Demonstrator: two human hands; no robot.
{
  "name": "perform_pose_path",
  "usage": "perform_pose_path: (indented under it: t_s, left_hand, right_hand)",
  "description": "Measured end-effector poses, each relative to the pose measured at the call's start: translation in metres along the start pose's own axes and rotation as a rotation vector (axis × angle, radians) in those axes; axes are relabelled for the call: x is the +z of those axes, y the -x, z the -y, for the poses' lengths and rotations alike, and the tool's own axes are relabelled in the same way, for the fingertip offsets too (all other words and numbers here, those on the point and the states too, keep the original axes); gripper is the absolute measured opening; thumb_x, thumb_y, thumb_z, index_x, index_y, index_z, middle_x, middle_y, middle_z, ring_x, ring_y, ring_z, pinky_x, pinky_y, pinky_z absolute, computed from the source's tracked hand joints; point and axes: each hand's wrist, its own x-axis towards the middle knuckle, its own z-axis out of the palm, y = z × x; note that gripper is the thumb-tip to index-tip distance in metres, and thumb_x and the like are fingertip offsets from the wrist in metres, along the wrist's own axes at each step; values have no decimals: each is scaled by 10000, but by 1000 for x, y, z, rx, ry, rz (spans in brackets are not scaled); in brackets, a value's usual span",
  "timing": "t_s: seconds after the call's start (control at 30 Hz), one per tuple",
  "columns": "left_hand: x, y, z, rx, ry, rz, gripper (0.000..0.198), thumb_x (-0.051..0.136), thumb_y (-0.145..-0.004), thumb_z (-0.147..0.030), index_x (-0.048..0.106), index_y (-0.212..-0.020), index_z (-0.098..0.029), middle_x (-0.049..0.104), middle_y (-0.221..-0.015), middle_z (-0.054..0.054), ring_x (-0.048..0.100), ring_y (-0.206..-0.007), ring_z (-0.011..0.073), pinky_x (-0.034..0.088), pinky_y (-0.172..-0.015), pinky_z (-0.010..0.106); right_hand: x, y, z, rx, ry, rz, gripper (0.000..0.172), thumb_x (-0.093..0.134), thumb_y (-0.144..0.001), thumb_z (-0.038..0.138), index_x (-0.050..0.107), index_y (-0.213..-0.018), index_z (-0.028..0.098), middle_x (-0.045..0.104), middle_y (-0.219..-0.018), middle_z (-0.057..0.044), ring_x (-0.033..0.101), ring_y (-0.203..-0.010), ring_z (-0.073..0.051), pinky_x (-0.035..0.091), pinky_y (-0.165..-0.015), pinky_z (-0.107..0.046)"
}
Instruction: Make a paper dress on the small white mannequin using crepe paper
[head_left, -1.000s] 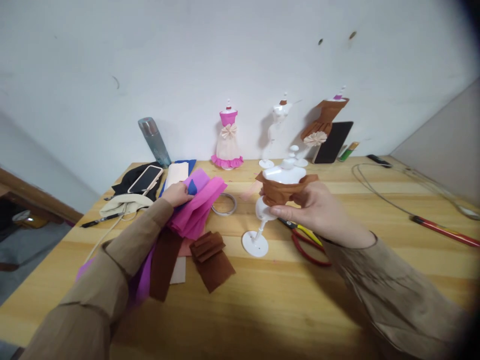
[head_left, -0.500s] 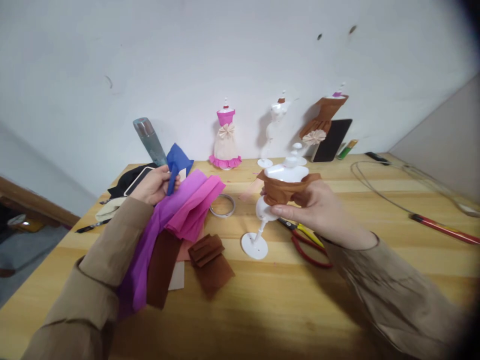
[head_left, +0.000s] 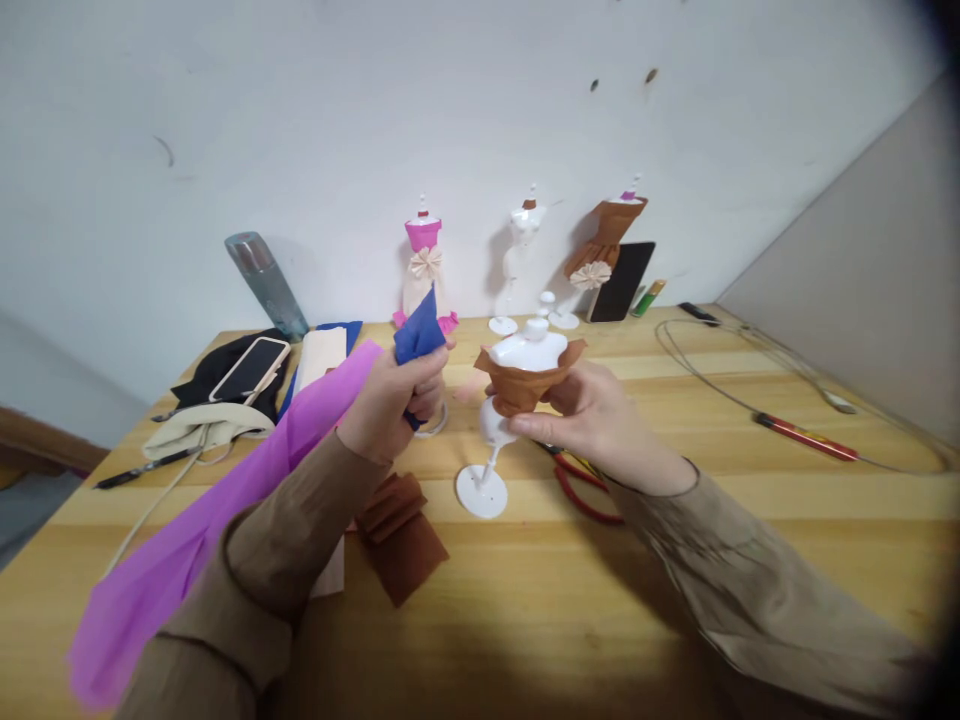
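My left hand (head_left: 394, 400) is closed around a piece of blue crepe paper (head_left: 420, 328), which sticks up above the fist. My right hand (head_left: 581, 415) grips a small white mannequin (head_left: 531, 346) at the waist. Brown paper (head_left: 529, 385) wraps the mannequin's chest, its upper edge flaring outward. The mannequin leans a little, its round base (head_left: 481, 491) low over the table. Long purple paper (head_left: 225, 510) stretches under my left forearm. Folded brown paper (head_left: 401, 540) lies between the hands. Partly hidden by my right hand are red-handled scissors (head_left: 581, 495).
Along the wall stand a pink-dressed mannequin (head_left: 424, 238), a bare one (head_left: 525, 235) and a brown-dressed one (head_left: 611, 225). A bottle (head_left: 266, 285) and a phone (head_left: 250, 369) are at left. A dark tablet (head_left: 624, 285), a cable (head_left: 720, 385) and a red tool (head_left: 806, 437) lie right.
My left hand has carried the blue paper right, toward the mannequin. The purple paper has swung to the left, and the pink paper is no longer in sight. My right hand keeps its grip.
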Motion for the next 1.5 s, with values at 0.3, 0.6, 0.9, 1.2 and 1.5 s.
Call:
perform_pose_path:
  t_s: [0.3,0.6,0.9,1.2,1.5]
  left_hand:
    - [-9,-6,45,-262,222,-188,113,569,-893,-189,531,-796,-145,412,-536,-74,299,-379,29,231,-386,155]
    - [-22,-3,79,-349,168,-419,165,530,-896,-135,530,-732,-152,419,-485,-72,312,-341,32,228,-363,161]
    - [-25,-1,91,-390,101,-265,192,700,-776,-172,531,-689,-150,510,-536,-46,359,-355,23,250,-359,153]
    - [-26,-1,91,-360,81,-142,114,680,-743,-186,586,-784,-138,551,-576,-34,386,-365,32,264,-365,163]
    - [-30,-4,97,-357,-28,-254,130,674,-723,-83,568,-771,-143,541,-534,-44,411,-371,40,291,-375,164]
  right_hand:
    - [10,11,-25,399,-243,196,416,857,-644,445,625,-875,189,610,-759,8,550,-661,-141,449,-616,-286]
    - [20,34,-80,482,308,287,436,746,-699,549,470,-664,213,460,-616,36,397,-570,-116,294,-519,-277]
    - [16,34,-75,446,576,224,323,575,-865,453,584,-670,195,552,-612,-10,481,-570,-157,321,-540,-300]
    - [22,36,-76,236,733,131,206,518,-863,352,592,-744,202,562,-630,-29,470,-567,-171,308,-573,-306]
    - [20,36,-82,265,448,-8,296,569,-823,424,443,-641,227,471,-568,25,424,-551,-132,324,-545,-276]
